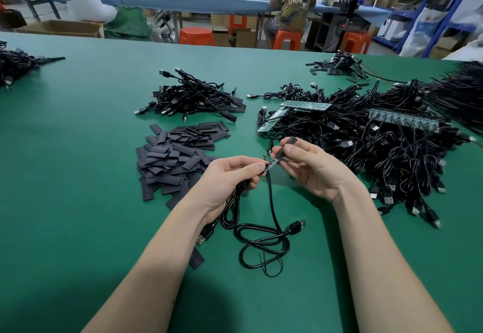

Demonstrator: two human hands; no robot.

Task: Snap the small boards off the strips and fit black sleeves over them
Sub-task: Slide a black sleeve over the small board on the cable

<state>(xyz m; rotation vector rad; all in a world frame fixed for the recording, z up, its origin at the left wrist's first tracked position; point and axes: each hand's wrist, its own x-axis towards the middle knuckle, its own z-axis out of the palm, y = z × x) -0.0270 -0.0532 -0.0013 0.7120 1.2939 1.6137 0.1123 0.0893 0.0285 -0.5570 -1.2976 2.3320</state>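
The small board sits between both hands above the green desk, near its middle. The left hand pinches the board's cabled end between thumb and forefinger, and its curled lower fingers hold gathered loops of black cable that trail down onto the desk, ending in a USB plug. The right hand pinches a black sleeve between thumb and fingertips, its lower end meeting the board's free end; whether it already covers any of the board cannot be told.

No containers hold the parts; they lie in loose heaps. A pile of flat black sleeves lies just left of the hands. Beyond it lies a bundle of sleeved cables. To the right, a large tangle of cables carries green board strips.

Bare desk stretches left of the sleeve pile and toward the near edge around both forearms; the right side is crowded.
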